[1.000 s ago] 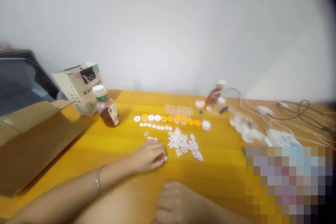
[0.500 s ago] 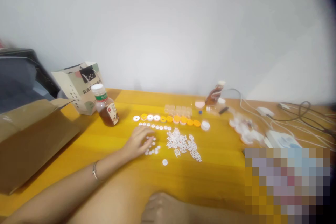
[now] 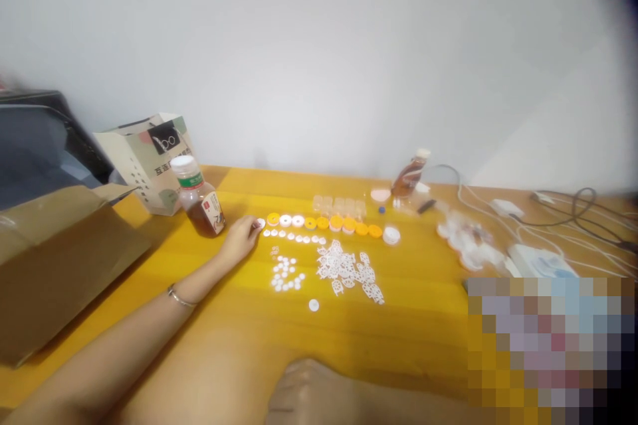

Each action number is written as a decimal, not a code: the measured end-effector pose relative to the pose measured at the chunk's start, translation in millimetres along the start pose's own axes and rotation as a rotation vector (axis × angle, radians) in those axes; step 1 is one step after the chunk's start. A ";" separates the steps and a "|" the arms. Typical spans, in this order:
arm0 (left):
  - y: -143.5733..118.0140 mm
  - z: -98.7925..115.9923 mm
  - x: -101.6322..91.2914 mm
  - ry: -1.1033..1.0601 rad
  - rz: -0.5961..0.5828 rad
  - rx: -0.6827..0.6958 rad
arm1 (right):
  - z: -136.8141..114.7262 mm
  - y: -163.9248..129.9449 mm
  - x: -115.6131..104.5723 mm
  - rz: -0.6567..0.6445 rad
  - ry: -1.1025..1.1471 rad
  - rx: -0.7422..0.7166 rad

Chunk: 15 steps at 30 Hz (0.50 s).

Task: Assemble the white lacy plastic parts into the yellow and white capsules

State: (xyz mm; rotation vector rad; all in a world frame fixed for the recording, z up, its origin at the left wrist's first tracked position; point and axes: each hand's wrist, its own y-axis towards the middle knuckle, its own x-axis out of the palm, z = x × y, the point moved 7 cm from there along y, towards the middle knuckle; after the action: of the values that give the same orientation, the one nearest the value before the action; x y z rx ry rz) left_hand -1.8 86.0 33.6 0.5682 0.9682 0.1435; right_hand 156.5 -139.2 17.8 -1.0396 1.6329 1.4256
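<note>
My left hand (image 3: 239, 241) has its fingers pinched on a white ring-shaped disc (image 3: 260, 223) at the left end of a row of round pieces. Yellow discs (image 3: 322, 223) and white discs (image 3: 298, 220) make up the rest of that row. Just in front of it runs a line of small white caps (image 3: 298, 239). Small white round pieces (image 3: 285, 273) lie loose nearer me, beside a pile of flat white openwork pieces (image 3: 343, 267). One white disc (image 3: 314, 305) lies apart. My right hand (image 3: 302, 392) rests closed in a fist at the near side of the table, with nothing visible in it.
A brown open box (image 3: 70, 265), a paper bag (image 3: 162, 166) and a jar with a white lid (image 3: 197, 199) stand at left. Behind the row sit clear containers (image 3: 339, 207) and a drink bottle (image 3: 411, 174). Cables (image 3: 573, 212) and a plastic bag (image 3: 468, 242) lie right.
My left hand has moved left and away from me, from over the small round pieces to the left end of the disc row. The right hand has stayed put.
</note>
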 end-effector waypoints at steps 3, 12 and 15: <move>-2.3 14.1 -12.8 -0.017 0.063 -0.005 | -0.8 2.4 -6.0 0.040 0.001 0.012; -70.9 154.1 6.0 -0.331 -0.391 0.478 | 2.4 -3.2 -1.3 0.073 -0.004 -0.007; -77.8 162.0 10.6 -0.310 -0.462 0.487 | 2.3 -4.9 3.5 0.045 -0.002 -0.018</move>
State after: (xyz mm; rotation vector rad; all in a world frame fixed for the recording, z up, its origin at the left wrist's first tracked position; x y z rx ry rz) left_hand 125.4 -39.5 55.9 0.7673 0.8062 -0.5922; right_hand 159.6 -137.6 12.3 -1.0167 1.6547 1.4728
